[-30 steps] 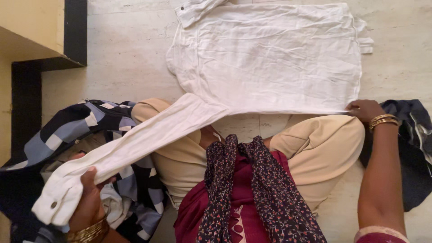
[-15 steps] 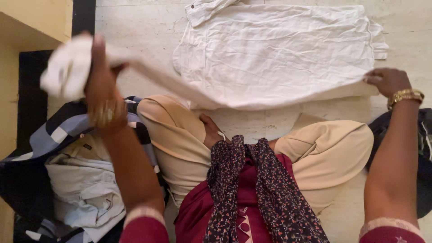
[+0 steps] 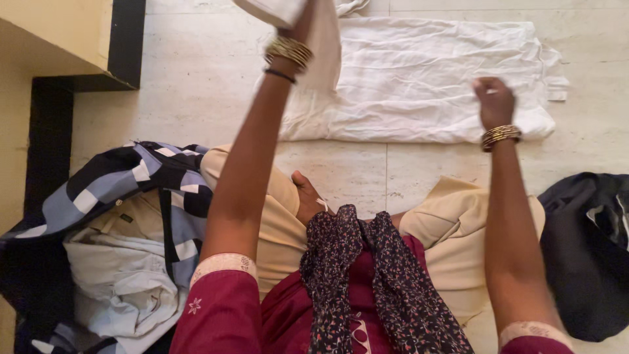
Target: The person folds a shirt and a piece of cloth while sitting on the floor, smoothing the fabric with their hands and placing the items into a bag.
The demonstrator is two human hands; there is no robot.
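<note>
Folding a white shirt on the floor

Lying flat on the pale tiled floor (image 3: 196, 85), just ahead of the person's crossed legs, is the white shirt (image 3: 426, 78). Its body is spread wide and wrinkled, and one sleeve (image 3: 321, 39) is lifted up off the cloth. Looks light, thin and floppy; no stiffness, will drape and crease wherever it is let go. Not slippery, not fragile. Best taken at the cuff, hem or a seam edge, since a pinch mid-panel would just bunch it.

Left hand (image 3: 295, 16) is raised at the top edge of view, fingers closed on the sleeve end, which hangs down past the bangled wrist. Part of the hand is cut off by the frame.

Right hand (image 3: 493, 98) sits over the lower right part of the shirt, fingers curled together in a loose fist. Cannot tell whether it pinches cloth or only presses on it.

To the person's left is a heap of clothes (image 3: 124, 262) with a blue checked garment (image 3: 131, 183) on top. A dark garment (image 3: 590, 249) lies to the right, well apart from the shirt.
</note>
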